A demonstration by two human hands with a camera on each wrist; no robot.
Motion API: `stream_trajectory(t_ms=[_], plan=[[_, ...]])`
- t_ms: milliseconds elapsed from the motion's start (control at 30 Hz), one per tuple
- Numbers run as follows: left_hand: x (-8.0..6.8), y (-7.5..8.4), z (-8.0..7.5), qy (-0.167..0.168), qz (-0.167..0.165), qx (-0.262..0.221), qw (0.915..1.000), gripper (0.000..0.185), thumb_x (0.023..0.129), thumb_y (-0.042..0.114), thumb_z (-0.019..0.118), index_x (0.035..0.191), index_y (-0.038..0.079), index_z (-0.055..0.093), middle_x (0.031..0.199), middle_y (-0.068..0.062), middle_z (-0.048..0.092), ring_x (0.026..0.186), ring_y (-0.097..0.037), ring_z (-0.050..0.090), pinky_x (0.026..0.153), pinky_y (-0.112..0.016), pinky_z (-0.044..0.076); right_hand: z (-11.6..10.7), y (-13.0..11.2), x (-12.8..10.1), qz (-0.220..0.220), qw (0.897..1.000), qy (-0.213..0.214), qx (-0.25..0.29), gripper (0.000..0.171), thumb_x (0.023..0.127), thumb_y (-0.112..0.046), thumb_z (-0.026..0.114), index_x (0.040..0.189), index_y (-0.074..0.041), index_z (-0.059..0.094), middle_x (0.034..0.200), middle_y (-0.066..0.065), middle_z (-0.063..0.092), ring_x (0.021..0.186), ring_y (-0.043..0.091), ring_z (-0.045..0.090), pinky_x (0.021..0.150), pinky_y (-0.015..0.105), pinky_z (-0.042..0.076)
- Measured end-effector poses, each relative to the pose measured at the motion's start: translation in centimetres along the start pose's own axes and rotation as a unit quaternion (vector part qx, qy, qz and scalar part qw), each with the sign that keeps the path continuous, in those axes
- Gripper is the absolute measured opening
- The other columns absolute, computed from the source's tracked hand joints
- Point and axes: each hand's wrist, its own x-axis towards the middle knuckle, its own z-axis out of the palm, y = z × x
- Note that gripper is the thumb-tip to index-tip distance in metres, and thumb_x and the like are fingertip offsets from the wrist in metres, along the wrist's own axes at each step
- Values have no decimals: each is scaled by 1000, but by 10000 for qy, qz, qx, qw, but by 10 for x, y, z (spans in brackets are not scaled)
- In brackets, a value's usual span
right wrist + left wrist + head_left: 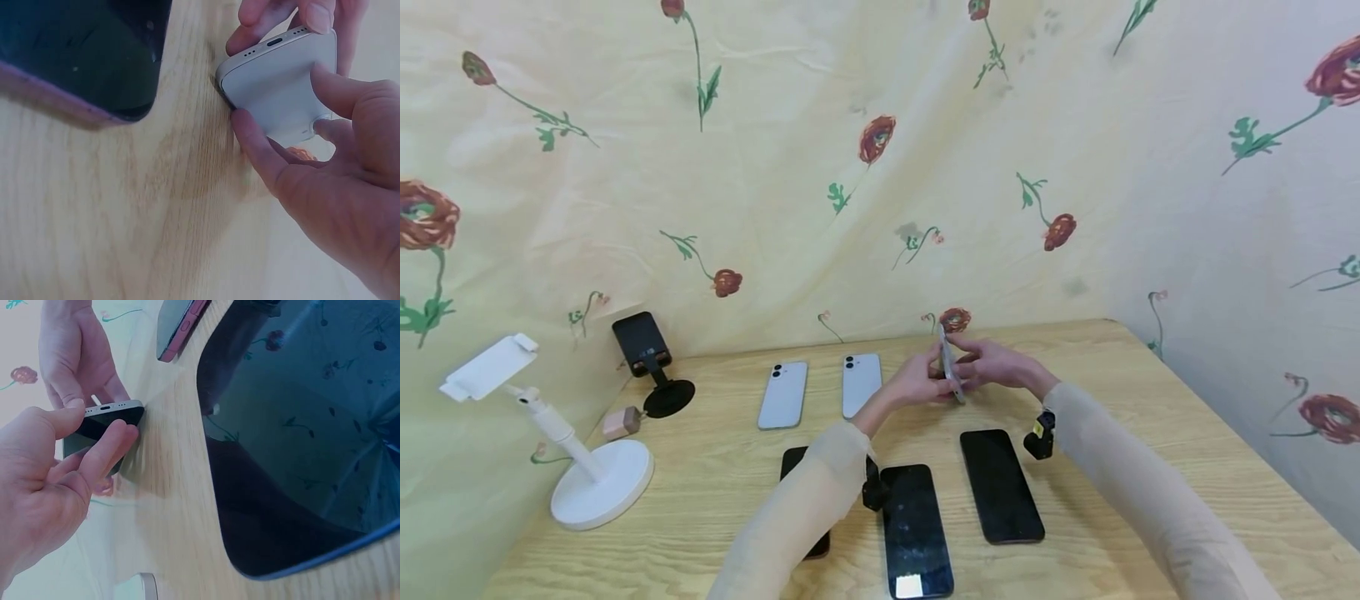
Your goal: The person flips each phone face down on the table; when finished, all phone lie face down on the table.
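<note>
Both hands hold one pale smartphone [951, 375], tilted on its edge above the far part of the table. My left hand [913, 381] grips it from the screen side, thumb at the bottom edge and fingers across the dark glass in the left wrist view. From the back side, my right hand [362, 144] holds it, its thumb against the pale back [269, 90] and a fingertip by the lower corner. Nearer the person, a dark-screened phone [1002, 487] and another [917, 533] lie face up. A third dark phone [793, 458] is partly hidden under the left sleeve.
Two pale phones, one [782, 396] left of the other [861, 386], lie camera side up toward the back. At the left stand a white phone stand [602, 487], a black stand [670, 398] and a small pink block [621, 423]. Floral cloth [790, 167] hangs behind the wooden table [715, 492].
</note>
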Motion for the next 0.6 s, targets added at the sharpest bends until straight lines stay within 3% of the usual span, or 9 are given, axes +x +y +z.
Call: stream_trajectory(t_ms=[233,600], plan=[[-1,-3,-1,4,-49,-166,9998,84,95,-6,64,160,5,11,131,-30,57,109,-36,65,81,-40,57,3,-1,-1,-28,9981,82,-607,72,103,-7,53,160,-4,9,139,43,39,119,44,56,99,55,44],[-2,-8,-1,144,-56,-64,9999,84,95,-6,64,160,6,12,129,-30,59,104,-35,67,79,-37,58,2,-1,3,95,9929,156,-1172,74,100,-5,59,159,-2,15,133,35,48,120,43,53,97,51,46]])
